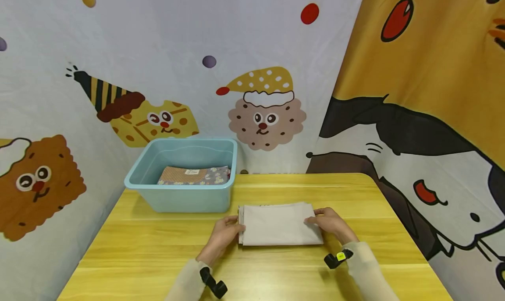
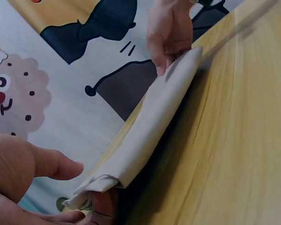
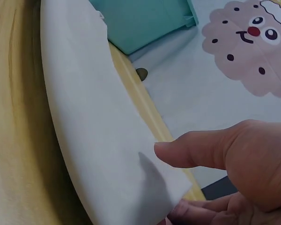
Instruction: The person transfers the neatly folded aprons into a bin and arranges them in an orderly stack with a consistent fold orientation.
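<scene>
A folded white cloth (image 1: 280,224), layered into a flat rectangle, is held level just over the wooden table, a dark shadow beneath it. At its left end my left hand (image 1: 225,235) grips the edge, thumb on top and fingers underneath. The opposite end is between the thumb and fingers of my right hand (image 1: 333,224). Folded layers show at the left end of the cloth (image 2: 145,122) in the left wrist view. From the right wrist, the cloth's smooth top (image 3: 93,108) shows, while most of the right fingers are hidden below it.
A light blue plastic bin (image 1: 189,200) stands at the table's back left. Inside lies folded patterned fabric (image 1: 181,176), brown and grey with flowers. Behind the wooden table (image 1: 276,274) hangs a cartoon-printed curtain (image 1: 256,38). Each wrist wears a small black camera.
</scene>
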The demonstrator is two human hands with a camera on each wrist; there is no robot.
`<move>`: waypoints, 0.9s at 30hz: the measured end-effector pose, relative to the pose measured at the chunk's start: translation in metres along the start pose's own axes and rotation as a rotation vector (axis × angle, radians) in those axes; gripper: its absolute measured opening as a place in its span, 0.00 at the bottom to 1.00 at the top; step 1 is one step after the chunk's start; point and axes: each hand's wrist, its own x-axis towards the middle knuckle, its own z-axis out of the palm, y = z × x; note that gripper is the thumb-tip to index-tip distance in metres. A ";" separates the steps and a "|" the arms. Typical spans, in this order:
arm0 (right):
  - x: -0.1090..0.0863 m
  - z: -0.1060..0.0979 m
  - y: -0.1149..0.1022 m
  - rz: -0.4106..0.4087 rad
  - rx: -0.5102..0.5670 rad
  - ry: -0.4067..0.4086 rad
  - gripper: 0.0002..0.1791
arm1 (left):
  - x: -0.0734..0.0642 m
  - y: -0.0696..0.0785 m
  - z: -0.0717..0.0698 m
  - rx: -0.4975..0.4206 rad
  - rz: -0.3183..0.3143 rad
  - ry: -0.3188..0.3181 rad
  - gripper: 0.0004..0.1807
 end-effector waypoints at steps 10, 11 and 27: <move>0.000 0.001 0.016 -0.035 0.234 -0.140 0.30 | -0.001 -0.008 0.002 0.000 0.039 -0.114 0.37; 0.000 0.000 0.016 -0.037 0.257 -0.170 0.32 | -0.002 -0.008 0.002 -0.002 0.043 -0.116 0.37; -0.004 -0.012 0.028 -0.143 0.414 -0.410 0.40 | -0.007 -0.010 -0.009 -0.090 0.092 -0.209 0.40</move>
